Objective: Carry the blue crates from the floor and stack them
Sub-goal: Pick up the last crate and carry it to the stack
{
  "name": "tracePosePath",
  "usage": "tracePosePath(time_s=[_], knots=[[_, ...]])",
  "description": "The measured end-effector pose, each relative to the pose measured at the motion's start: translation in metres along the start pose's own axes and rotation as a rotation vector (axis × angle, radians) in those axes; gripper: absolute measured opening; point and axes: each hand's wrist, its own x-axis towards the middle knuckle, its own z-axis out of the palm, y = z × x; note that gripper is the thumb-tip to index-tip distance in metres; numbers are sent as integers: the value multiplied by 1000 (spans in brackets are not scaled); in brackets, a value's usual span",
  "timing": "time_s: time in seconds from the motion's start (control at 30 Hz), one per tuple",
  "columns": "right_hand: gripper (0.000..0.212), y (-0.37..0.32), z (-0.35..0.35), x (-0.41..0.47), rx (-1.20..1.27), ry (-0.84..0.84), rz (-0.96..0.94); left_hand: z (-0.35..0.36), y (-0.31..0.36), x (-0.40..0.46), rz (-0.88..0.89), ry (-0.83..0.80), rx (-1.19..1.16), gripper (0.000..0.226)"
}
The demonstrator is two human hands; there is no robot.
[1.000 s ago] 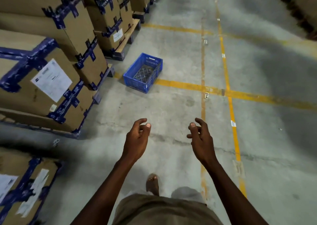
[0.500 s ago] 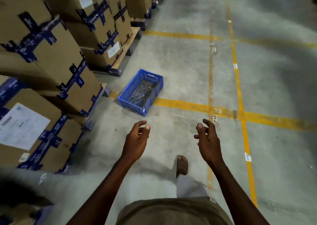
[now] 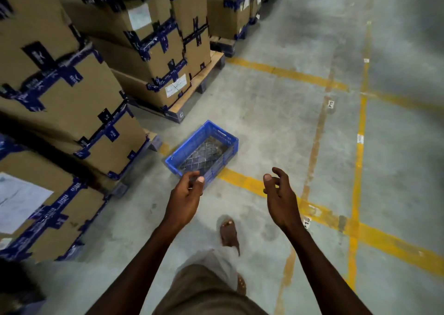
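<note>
A grey concrete warehouse floor [image 3: 276, 112], marked with crossing yellow painted lines [image 3: 359, 146], fills most of the view. Along its left side stand stacks of large brown cardboard boxes [image 3: 72, 93] sealed with dark blue printed tape and bearing white paper labels; the farther stack rests on a pale wooden pallet [image 3: 204, 74] with dark blue blocks beneath. A small white floor tag reading "P15" [image 3: 331, 104] lies beside one faded line.

The empty blue rectangular plastic crate [image 3: 204, 152], with slotted walls and a lattice bottom, sits upright on the floor just beside the corner of the nearer box stack, its near end on a yellow line. Nothing is stacked on or under it.

Two bare forearms reach forward from the bottom edge. The left hand [image 3: 186, 198] hangs above the floor with its fingers [image 3: 200, 179] loosely curled and grasping nothing; in the picture its tips overlap the crate's near corner, though whether they touch it cannot be told. The right hand [image 3: 281, 200] is held apart to the right, fingers likewise relaxed and empty. Below them a foot in a brown sandal [image 3: 229, 234] steps on the concrete.
</note>
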Motion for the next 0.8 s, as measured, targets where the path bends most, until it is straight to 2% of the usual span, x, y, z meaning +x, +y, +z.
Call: tracePosePath(time_s=[0.2,0.37,0.47,0.6,0.8], knots=[[49,-20,16,130,-59,-143,-39,15,-5,99,-61,125,-15,53],[51,-46,26,229,-117,-240,-39,28,4,174,-168,163,-47,39],[50,-66,31,284,-155,-288,-66,31,19,215,-189,235,-70,52],[47,-78,54,361,-173,-376,-77,34,30,264,-241,291,-84,36],[49,-82,109,483,-236,-542,-77,38,42,340,-358,440,-136,27]])
